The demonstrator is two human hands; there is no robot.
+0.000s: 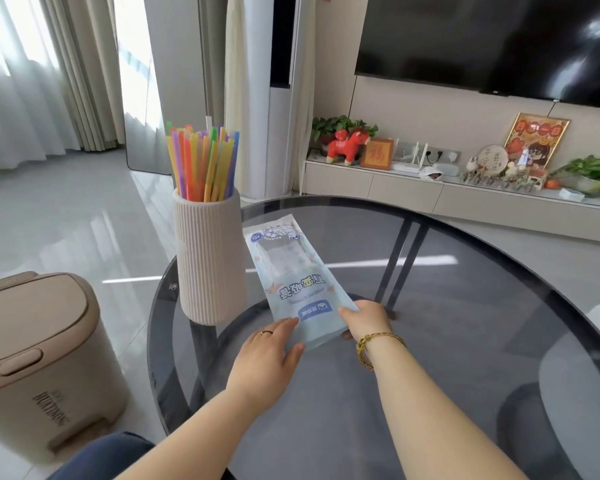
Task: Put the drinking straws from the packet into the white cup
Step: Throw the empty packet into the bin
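Observation:
A tall ribbed white cup point(208, 258) stands at the left edge of the round glass table point(465, 306). Many coloured drinking straws point(205, 161) stand upright in it. To its right a flat light-blue straw packet point(291, 275) lies on the glass; its clear window looks empty. My left hand point(267, 362) rests flat with its fingertips on the packet's near left corner. My right hand point(364, 322) pinches the packet's near right edge, thumb on top. A gold bracelet circles the right wrist.
A beige pedal bin point(39, 362) stands on the floor left of the table. Behind the table runs a low TV cabinet point(430, 192) with a red toy horse, plants and frames. A dark TV hangs above it.

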